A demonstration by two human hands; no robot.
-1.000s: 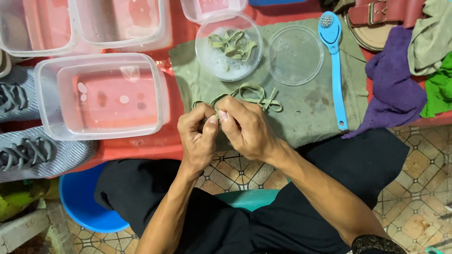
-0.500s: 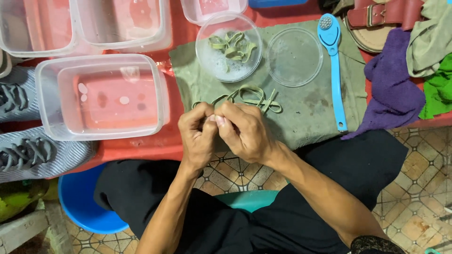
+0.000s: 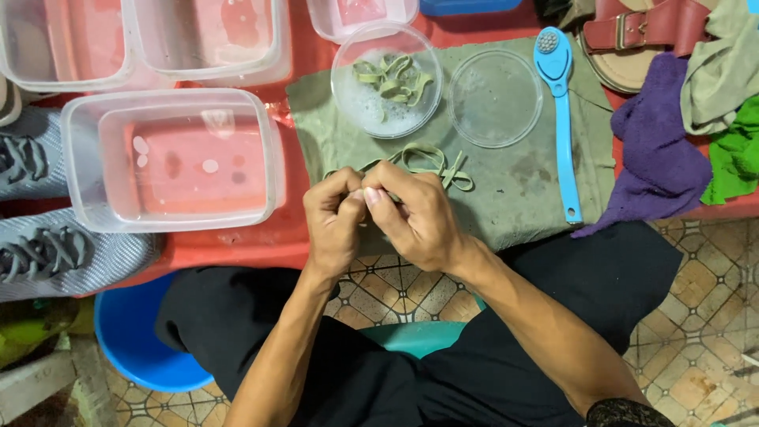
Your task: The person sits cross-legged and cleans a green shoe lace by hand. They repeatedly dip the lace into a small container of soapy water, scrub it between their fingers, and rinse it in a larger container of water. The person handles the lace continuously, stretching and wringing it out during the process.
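Both hands are right together at the near edge of the red desk [image 3: 237, 249], knuckles almost touching. The left hand [image 3: 334, 225] has its fingers curled shut, pinching one end of the green lace [image 3: 427, 162]; the right hand [image 3: 415, 217] is closed on it too, fingertips pressed against the left's. The lace runs up and away from the hands in loose loops, lying flat on the olive cloth [image 3: 522, 190] spread over the desk.

Just beyond it, a round clear dish [image 3: 356, 99] holds foamy water and another tangled lace [image 3: 393, 77]. Beside that dish sits its round lid [image 3: 496, 99], flat on the cloth. A blue brush [image 3: 560, 119] lies along the cloth's right side, bristle head pointing away.

Off to the left, a clear rectangular tub [image 3: 170, 158] holds water, with more tubs [image 3: 134, 35] behind it. Further left, two grey shoes [image 3: 55, 249] lie on their sides with their laces in. Over on the right there's a purple rag [image 3: 660, 150], a green rag [image 3: 735, 154] and a brown sandal [image 3: 648, 32] at the top. Down below, a blue bucket [image 3: 134, 348] sits on the tiled floor [image 3: 696, 285] beside the person's knee.
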